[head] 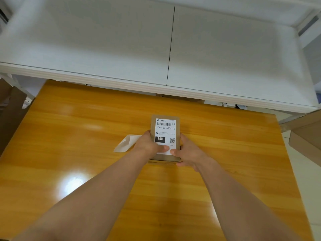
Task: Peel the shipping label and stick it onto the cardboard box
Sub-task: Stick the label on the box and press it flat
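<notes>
A small brown cardboard box (pixel 153 126) lies on the orange wooden table (pixel 86 136). A white shipping label (pixel 165 131) with a barcode, "15H" and a QR code lies flat on the box's top face. My left hand (pixel 149 145) grips the box's left side, its thumb pressing the label's lower edge. My right hand (pixel 188 150) grips the box's right side and near corner, thumb also on the label's lower edge. A curled white backing sheet (pixel 126 143) lies on the table just left of my left hand.
A white desk (pixel 121 49) with a raised edge runs across the far side of the table. Brown cardboard boxes (pixel 305 136) stand at the right edge, and more brown cardboard (pixel 8 108) at the left.
</notes>
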Tool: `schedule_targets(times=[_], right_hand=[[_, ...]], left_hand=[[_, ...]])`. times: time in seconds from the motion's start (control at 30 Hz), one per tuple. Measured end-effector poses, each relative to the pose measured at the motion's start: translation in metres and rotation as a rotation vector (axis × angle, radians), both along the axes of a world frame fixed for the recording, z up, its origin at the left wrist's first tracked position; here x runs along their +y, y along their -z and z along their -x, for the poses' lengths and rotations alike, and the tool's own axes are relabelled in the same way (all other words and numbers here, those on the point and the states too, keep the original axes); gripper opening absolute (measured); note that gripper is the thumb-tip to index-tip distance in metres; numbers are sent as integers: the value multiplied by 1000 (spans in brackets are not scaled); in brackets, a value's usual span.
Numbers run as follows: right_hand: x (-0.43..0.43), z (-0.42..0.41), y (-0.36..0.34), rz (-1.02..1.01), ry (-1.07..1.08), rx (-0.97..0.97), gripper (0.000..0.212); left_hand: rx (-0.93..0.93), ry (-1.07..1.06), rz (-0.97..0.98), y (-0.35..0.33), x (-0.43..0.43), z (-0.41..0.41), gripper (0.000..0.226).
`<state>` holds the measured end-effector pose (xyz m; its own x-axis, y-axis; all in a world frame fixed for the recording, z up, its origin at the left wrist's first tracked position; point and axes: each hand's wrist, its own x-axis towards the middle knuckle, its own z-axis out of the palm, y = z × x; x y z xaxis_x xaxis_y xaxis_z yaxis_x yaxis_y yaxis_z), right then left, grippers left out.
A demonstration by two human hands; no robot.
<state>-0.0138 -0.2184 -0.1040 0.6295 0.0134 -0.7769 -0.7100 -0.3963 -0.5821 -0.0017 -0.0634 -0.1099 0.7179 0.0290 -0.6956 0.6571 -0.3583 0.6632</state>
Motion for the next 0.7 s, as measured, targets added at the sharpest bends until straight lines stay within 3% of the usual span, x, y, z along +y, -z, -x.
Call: schedule_targets(times=[0.23,0.4,0.5,0.7], right_hand=[[-9,-6,-7,-87,-79,106,100],[4,-14,-15,26,40,39,62],[17,-15,-13,158,43,-50,57],[22,-11,-7,275,27,-151,53]], left_hand=[[2,-1,-5,2,1,-2,74],[-8,25,8,1,0,-3,74],[-8,35,23,-1,1,-1,74],[7,60,25,-6,-3,2,122]])
